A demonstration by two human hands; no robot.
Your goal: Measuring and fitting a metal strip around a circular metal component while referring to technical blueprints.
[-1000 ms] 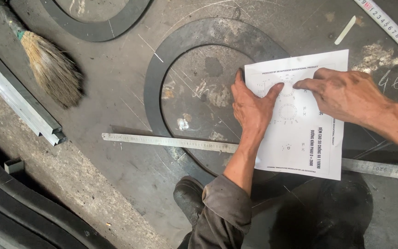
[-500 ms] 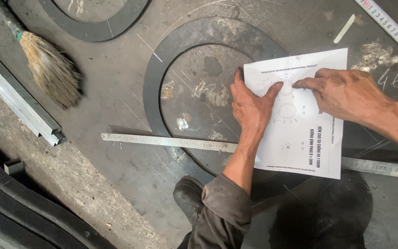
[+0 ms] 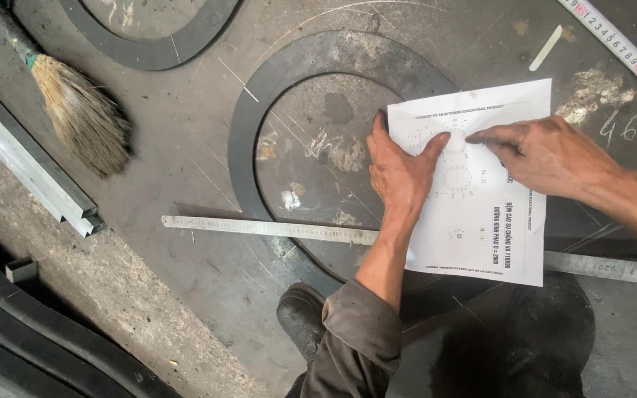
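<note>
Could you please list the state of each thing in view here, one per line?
Paper sheet: flat, pinned under both hands, over the ring and ruler.
Left hand: palm down, fingers spread on the sheet.
Right hand: forefinger pointing at the drawing.
Rubber ring: lying flat, partly covered.
Steel ruler: flat across the ring.
Brush: lying unused.
Metal bar: lying untouched.

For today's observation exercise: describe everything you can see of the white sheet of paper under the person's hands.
The white sheet of paper is rectangular, printed with small circular line drawings and lines of text. It lies flat, slightly askew, on the dark rubber ring and grey floor, its lower part over the long steel ruler. The left hand presses its left edge; the right hand rests on its upper part, forefinger pointing at a drawing.
</note>
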